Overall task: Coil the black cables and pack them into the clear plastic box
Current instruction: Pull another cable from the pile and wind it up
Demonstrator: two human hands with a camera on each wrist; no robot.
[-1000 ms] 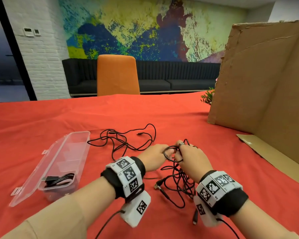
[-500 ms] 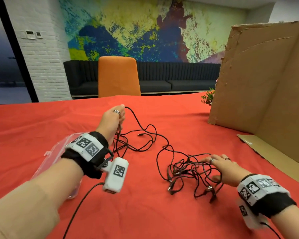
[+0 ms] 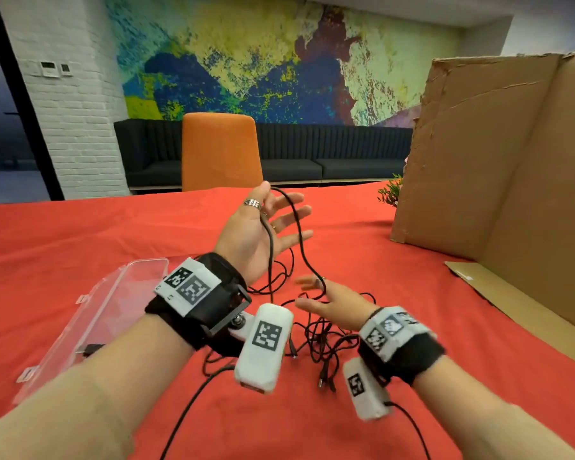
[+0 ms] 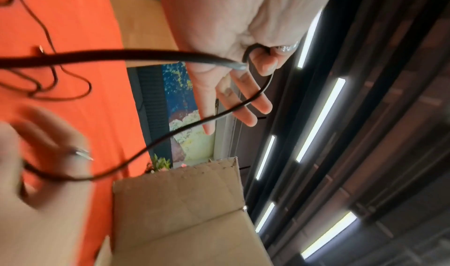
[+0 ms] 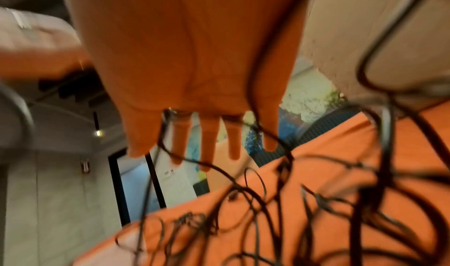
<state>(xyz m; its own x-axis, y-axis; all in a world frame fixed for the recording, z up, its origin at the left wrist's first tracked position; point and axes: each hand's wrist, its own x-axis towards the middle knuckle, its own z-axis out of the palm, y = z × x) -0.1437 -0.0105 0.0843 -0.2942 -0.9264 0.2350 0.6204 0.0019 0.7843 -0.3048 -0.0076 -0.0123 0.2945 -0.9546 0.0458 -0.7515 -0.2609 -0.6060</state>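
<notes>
My left hand (image 3: 263, 227) is raised above the red table with the palm turned to the right and the fingers spread. A black cable (image 3: 299, 240) is hooked round its bent thumb (image 4: 263, 62), and both strands hang down from there. One strand runs to my right hand (image 3: 329, 300), which hovers low and blurred with straight fingers (image 5: 207, 145); the cable (image 5: 165, 141) passes between thumb and forefinger. A tangled heap of black cables (image 3: 322, 343) lies under both wrists. The clear plastic box (image 3: 140, 263) stands open at the left, with one coiled cable (image 3: 92, 348) partly hidden behind my forearm.
A tall cardboard wall (image 3: 495, 177) stands at the right, with a flat cardboard flap (image 3: 512, 300) at its foot. A small plant (image 3: 390, 190) peeks out beside it. An orange chair (image 3: 219, 151) stands at the table's far edge.
My left hand has swung from the far left to the middle and turned palm up with the cable hooked on it. My right hand has lifted off the heap and come left along the strand.
</notes>
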